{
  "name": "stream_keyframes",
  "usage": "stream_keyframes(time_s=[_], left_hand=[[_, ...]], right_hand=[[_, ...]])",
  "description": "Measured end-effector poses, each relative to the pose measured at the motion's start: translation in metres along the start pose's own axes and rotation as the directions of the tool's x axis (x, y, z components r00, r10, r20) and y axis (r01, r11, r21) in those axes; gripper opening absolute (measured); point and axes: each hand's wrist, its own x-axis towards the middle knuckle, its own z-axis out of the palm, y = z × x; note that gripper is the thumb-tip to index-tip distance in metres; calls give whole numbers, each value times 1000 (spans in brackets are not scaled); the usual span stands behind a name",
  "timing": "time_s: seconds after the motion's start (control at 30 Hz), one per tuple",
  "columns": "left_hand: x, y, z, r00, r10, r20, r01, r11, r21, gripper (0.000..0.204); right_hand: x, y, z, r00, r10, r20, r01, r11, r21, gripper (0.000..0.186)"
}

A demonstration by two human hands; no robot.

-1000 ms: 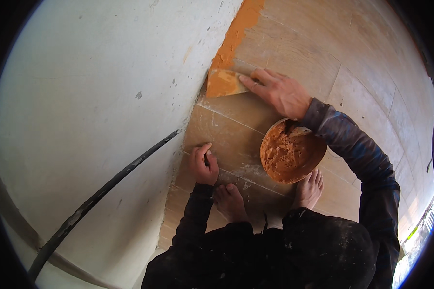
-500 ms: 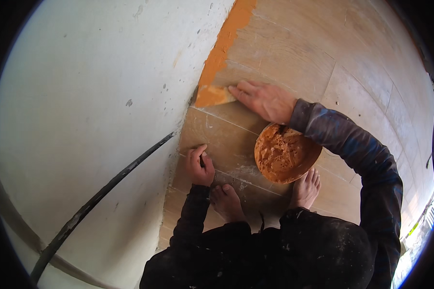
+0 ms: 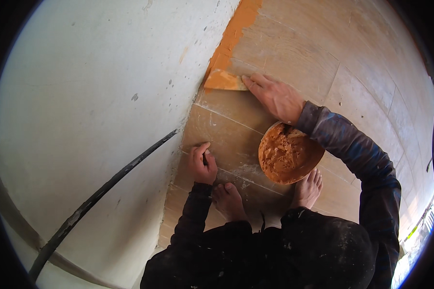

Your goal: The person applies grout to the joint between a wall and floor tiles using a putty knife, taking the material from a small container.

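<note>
My right hand grips a flat spreader smeared with orange paste, fingers and thumb on its right end. The spreader's left end meets the corner where wall and floor join, at the near end of an orange paste strip. Beneath my right forearm stands a round bucket with thick, lumpy orange paste in it. My left hand hangs near the wall with fingers curled in and the thumb close to them; I see nothing in it.
A white, spotted wall rises on the left. Out of its lower edge runs a black cable toward the lower left. Wood-look tiles cover the floor. My bare feet are close to the bucket.
My right hand and the spreader have moved a little farther away along the wall and slightly right. The left hand stays curled in nearly the same place.
</note>
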Motion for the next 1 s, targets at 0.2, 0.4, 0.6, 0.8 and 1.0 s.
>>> stream_keyframes(time_s=[0.2,0.4,0.6,0.8,1.0], left_hand=[[1,3,-3,999,-18,31,18,1000,2,20],[0,3,-3,998,-32,63,31,999,21,20],[-1,2,-3,998,-30,61,29,1000,5,21],[-1,0,-2,998,-39,58,39,999,0,21],[4,0,1,1000,23,0,-23,999,22,23]], right_hand=[[-4,-10,4,991,-126,-44,130,985,116,57],[9,-2,-3,982,182,-45,-175,977,119,47],[9,-11,-2,986,163,30,-166,977,132,48],[-8,-32,15,994,-104,38,97,985,142,54],[-4,-17,-3,999,-47,-5,46,953,299,54]])
